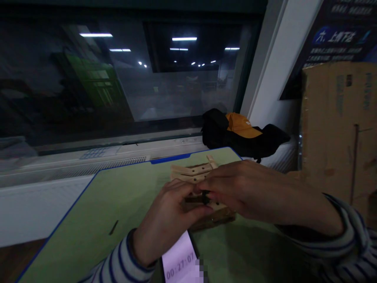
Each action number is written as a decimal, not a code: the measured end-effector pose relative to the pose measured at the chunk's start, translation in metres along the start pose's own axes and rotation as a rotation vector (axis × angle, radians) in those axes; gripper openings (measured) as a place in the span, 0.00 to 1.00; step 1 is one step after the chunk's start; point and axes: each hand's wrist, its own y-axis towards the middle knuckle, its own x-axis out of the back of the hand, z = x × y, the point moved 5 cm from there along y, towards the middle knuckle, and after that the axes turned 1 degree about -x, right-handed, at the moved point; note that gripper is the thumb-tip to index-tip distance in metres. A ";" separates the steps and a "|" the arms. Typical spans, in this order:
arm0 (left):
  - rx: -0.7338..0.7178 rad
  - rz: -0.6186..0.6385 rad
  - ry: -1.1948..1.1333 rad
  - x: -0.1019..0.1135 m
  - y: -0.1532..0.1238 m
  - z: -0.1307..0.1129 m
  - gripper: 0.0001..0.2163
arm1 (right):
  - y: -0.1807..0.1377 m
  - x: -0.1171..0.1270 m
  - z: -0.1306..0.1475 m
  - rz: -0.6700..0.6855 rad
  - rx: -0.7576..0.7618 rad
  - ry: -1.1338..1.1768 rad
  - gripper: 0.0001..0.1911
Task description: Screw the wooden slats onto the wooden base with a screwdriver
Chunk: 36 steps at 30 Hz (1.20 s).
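Observation:
My left hand [172, 214] and my right hand [238, 186] meet over a pale wooden piece with drilled holes [193, 171]. It rests on a brown cardboard box [216, 220] on the green tabletop. Between my fingertips shows a small black part [205, 197], pinched by my right thumb and fingers. The left fingers are closed right beside it, thumb under and index finger above; what they grip is hidden. A short wooden strip [210, 160] sticks up at the far side of the wooden piece. My hands cover much of the near and right part.
A phone showing a timer [179, 257] lies on the table [129, 192] below my hands. A thin dark stick [113, 227] lies at left. Behind the table are a windowsill, a black bag [216, 127] and an orange cap [241, 125]. A large cardboard box [332, 129] stands at right.

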 end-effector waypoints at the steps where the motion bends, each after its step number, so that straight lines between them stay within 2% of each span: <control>1: 0.021 0.002 -0.038 -0.002 0.003 0.003 0.09 | 0.000 -0.001 0.000 0.006 0.004 -0.005 0.10; 3: 0.041 -0.002 -0.083 -0.006 0.006 0.009 0.06 | 0.000 -0.004 0.000 0.030 0.008 -0.011 0.09; 6: -0.022 0.038 -0.116 -0.011 0.007 0.010 0.01 | 0.000 -0.004 -0.001 0.056 -0.003 -0.028 0.09; 10: -0.092 0.106 -0.180 -0.010 0.010 0.007 0.04 | 0.001 -0.004 -0.001 0.026 0.003 -0.047 0.07; 14: -0.139 0.198 -0.106 -0.010 0.010 0.007 0.09 | 0.001 -0.008 -0.001 -0.005 -0.004 -0.057 0.04; 18: -0.177 0.152 0.015 -0.008 0.009 0.008 0.08 | 0.002 -0.008 -0.001 0.011 -0.031 -0.064 0.03; 22: -0.184 0.144 0.044 -0.011 0.009 0.008 0.09 | 0.001 -0.002 -0.001 0.011 -0.047 -0.064 0.05; 26: -0.186 0.183 -0.001 -0.011 0.008 0.007 0.06 | -0.002 0.003 0.003 -0.057 0.066 -0.034 0.18; 28: -0.195 0.210 -0.020 -0.010 0.008 0.008 0.06 | -0.001 0.000 0.002 -0.041 0.089 -0.014 0.15; 33: -0.201 0.282 -0.033 -0.012 0.009 0.008 0.08 | -0.001 -0.009 -0.004 0.027 0.006 0.006 0.06; 36: -0.202 0.242 -0.011 -0.011 0.010 0.007 0.07 | -0.002 -0.007 -0.006 0.004 -0.012 -0.019 0.05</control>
